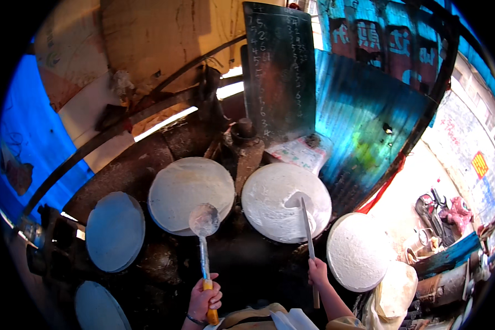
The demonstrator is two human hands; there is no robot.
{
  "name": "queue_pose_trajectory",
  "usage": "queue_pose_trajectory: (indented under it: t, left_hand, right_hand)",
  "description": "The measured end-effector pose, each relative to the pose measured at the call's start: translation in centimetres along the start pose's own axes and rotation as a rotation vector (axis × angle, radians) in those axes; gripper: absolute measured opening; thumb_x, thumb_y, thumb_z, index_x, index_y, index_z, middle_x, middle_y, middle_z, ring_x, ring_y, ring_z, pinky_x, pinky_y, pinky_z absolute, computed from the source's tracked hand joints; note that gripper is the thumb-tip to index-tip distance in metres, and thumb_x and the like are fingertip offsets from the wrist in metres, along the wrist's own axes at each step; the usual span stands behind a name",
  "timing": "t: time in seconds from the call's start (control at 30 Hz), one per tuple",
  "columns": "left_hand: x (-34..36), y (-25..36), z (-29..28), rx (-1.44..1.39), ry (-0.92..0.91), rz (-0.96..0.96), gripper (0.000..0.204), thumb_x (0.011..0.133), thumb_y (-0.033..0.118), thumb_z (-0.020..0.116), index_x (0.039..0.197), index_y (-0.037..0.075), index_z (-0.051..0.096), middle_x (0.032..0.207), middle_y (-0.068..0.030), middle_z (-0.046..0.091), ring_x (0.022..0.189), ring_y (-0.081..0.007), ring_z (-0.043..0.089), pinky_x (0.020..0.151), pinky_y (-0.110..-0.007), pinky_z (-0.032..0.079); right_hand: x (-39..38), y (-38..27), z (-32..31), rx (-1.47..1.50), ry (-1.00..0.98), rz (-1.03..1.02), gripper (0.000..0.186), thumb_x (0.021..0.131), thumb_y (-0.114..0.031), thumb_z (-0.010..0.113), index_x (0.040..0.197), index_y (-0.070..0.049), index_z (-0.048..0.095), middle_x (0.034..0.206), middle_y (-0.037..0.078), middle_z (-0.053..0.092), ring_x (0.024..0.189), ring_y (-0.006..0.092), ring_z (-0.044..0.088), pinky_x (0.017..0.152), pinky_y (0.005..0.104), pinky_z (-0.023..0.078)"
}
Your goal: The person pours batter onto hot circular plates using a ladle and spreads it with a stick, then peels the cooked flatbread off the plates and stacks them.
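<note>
My left hand (204, 298) is closed round the yellow handle of a ladle (204, 220). The ladle's whitish bowl overlaps the near edge of a round griddle (190, 179) covered by a thin pale pancake. In my right hand (317, 272) is a long, narrow spatula (306, 223), its blade lying over white batter (269, 190) on the griddle right of centre. A bare-looking, curved patch shows in the batter beside the blade's tip. On the far right, another round is coated with bumpy white batter (357, 253).
Two more pale rounds (115, 231) (100, 308) lie at the left. Thin flat pancakes (395, 289) are piled at the lower right. A chalkboard (280, 71) stands behind, beside blue corrugated sheeting (368, 110). A metal post (245, 137) rises between the middle griddles.
</note>
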State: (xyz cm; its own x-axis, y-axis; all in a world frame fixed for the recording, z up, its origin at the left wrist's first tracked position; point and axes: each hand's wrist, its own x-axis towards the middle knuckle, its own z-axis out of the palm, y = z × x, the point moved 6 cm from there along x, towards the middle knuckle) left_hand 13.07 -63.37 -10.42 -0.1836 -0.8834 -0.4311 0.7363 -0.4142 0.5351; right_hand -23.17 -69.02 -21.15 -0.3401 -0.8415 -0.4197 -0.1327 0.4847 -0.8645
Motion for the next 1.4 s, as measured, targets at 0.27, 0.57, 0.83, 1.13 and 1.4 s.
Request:
queue_pose_trajectory:
  t: [0.27, 0.57, 0.83, 1.13, 1.4]
  left_hand:
    - [1.0, -0.2, 2.3, 0.068, 0.077, -0.012, 0.04, 0.078, -0.006, 0.044, 0.116, 0.007, 0.047, 0.069, -0.0023, 0.044, 0.046, -0.0056, 0.038, 0.037, -0.016, 0.035]
    - [2.5, -1.3, 4.4, 0.098, 0.056, -0.063, 0.039, 0.083, -0.001, 0.048, 0.121, 0.008, 0.044, 0.07, -0.0016, 0.04, 0.047, -0.007, 0.037, 0.034, -0.017, 0.034]
    - [2.2, -2.2, 4.9, 0.11, 0.048, -0.124, 0.042, 0.081, -0.005, 0.045, 0.121, 0.007, 0.044, 0.072, -0.0009, 0.041, 0.046, -0.0053, 0.034, 0.035, -0.016, 0.031]
    - [2.9, -3.0, 6.5, 0.151, -0.006, -0.145, 0.035, 0.086, 0.0, 0.042, 0.121, 0.004, 0.044, 0.065, -0.0003, 0.038, 0.045, -0.005, 0.035, 0.035, -0.015, 0.031]
    - [3.6, -3.3, 5.6, 0.056, -0.074, -0.209, 0.043, 0.079, -0.006, 0.046, 0.12, 0.004, 0.041, 0.073, -0.0027, 0.042, 0.05, -0.0058, 0.037, 0.04, -0.016, 0.034]
  right_hand:
    - [-3.3, 1.2, 0.2, -0.301, 0.147, -0.449, 0.03, 0.083, -0.011, 0.053, 0.113, -0.009, 0.057, 0.076, 0.019, 0.06, 0.074, 0.0271, 0.062, 0.067, 0.0345, 0.048]
    - [14.2, -1.1, -6.3, -0.296, 0.444, -0.33, 0.031, 0.088, -0.023, 0.05, 0.116, -0.011, 0.055, 0.063, 0.007, 0.055, 0.045, 0.019, 0.051, 0.037, 0.0309, 0.039]
    - [2.5, -3.0, 6.2, 0.714, 0.187, 0.099, 0.042, 0.092, -0.021, 0.044, 0.133, -0.021, 0.039, 0.052, -0.003, 0.032, 0.036, 0.0091, 0.031, 0.033, 0.0248, 0.031]
    - [5.0, -4.6, 1.5, 0.707, 0.138, 0.055, 0.029, 0.093, -0.026, 0.044, 0.119, -0.016, 0.049, 0.052, -0.003, 0.033, 0.036, 0.0069, 0.03, 0.033, 0.0215, 0.028]
    - [5.3, -4.7, 4.1, 0.624, -0.122, 0.09, 0.041, 0.09, -0.024, 0.05, 0.13, -0.019, 0.042, 0.055, -0.002, 0.036, 0.039, 0.008, 0.033, 0.034, 0.0228, 0.029]
